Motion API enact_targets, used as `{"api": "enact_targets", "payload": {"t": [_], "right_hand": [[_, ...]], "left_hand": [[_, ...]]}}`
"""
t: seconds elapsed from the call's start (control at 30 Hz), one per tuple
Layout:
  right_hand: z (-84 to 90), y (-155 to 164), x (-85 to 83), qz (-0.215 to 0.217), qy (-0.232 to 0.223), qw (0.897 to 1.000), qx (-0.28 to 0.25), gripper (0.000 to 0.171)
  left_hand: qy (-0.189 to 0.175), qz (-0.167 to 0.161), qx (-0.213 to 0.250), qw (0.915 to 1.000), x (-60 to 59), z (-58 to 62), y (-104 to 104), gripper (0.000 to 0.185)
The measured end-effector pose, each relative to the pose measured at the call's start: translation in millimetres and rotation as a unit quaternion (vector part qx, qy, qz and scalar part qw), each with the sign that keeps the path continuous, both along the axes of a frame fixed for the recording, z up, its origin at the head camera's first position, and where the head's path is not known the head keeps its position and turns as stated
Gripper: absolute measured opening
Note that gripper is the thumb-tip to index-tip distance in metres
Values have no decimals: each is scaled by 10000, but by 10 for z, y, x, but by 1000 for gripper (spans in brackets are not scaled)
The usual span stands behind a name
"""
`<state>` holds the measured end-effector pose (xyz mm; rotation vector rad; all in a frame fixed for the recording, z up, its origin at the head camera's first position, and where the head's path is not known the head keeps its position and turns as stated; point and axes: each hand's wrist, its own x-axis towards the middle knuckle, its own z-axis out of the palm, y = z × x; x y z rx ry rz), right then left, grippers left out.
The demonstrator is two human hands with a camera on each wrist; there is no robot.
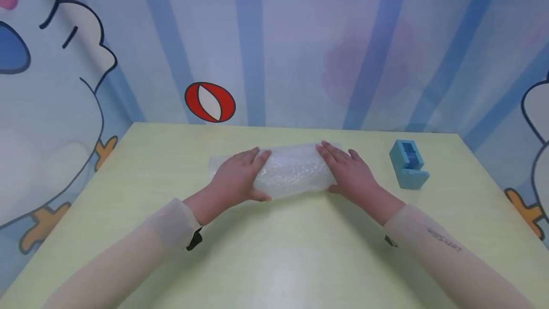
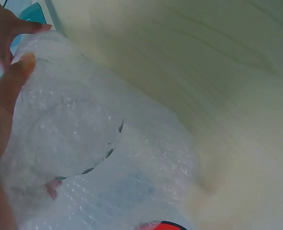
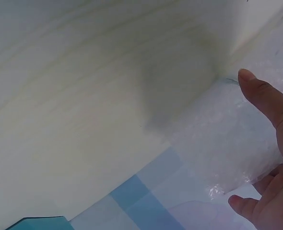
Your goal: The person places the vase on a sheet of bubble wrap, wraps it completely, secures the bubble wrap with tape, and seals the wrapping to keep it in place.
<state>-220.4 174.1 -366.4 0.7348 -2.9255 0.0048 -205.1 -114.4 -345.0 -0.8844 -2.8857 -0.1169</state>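
Observation:
A roll of clear bubble wrap [image 1: 291,170] lies across the middle of the pale yellow-green table [image 1: 274,261]. My left hand [image 1: 240,175] grips its left end, fingers over the top and thumb [image 2: 14,79] on the near side. My right hand [image 1: 349,170] grips the right end the same way, its thumb [image 3: 264,98] pressed on the wrap [image 3: 228,139]. In the left wrist view a round shape with dark marks [image 2: 108,153] shows through the layers. A flat tail of the wrap [image 1: 216,163] sticks out to the left on the table.
A blue tape dispenser [image 1: 408,164] stands on the table to the right of my right hand. Cartoon-printed curtains [image 1: 300,46] close off the back and both sides. The table's near half is bare wood.

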Motion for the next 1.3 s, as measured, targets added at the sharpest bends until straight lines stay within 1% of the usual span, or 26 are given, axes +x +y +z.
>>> {"api": "enact_targets", "payload": {"t": [0.23, 0.33, 0.67, 0.9, 1.03, 1.13, 1.23, 1.3], "right_hand": [[-37, -21, -57, -13, 56, 10000, -42, 101], [-38, -35, -85, 0, 129, 9999, 5, 99], [-47, -94, -283, 0, 423, 9991, 41, 100], [-70, -152, -401, 41, 306, 9995, -92, 100], [-62, -203, -445, 79, 336, 9992, -192, 98], [-33, -238, -479, 59, 376, 9991, -180, 98], [-15, -270, -535, 71, 309, 9993, -203, 97], [-27, -280, -586, 86, 214, 9995, -225, 97]], "left_hand": [[-220, 262, 44, 9994, 65, -4, 57, 104], [-241, 348, 15, 9991, 91, 0, 85, 104], [89, 587, -77, 9982, 203, 3, 208, 98], [42, 715, -272, 9971, 241, 27, 221, 97], [14, 707, -257, 9972, 269, 41, 217, 93], [-124, 744, -184, 9970, 292, 53, 228, 91], [-263, 827, -127, 9961, 320, 61, 250, 90], [-282, 834, -105, 9961, 342, 64, 273, 89]]}}
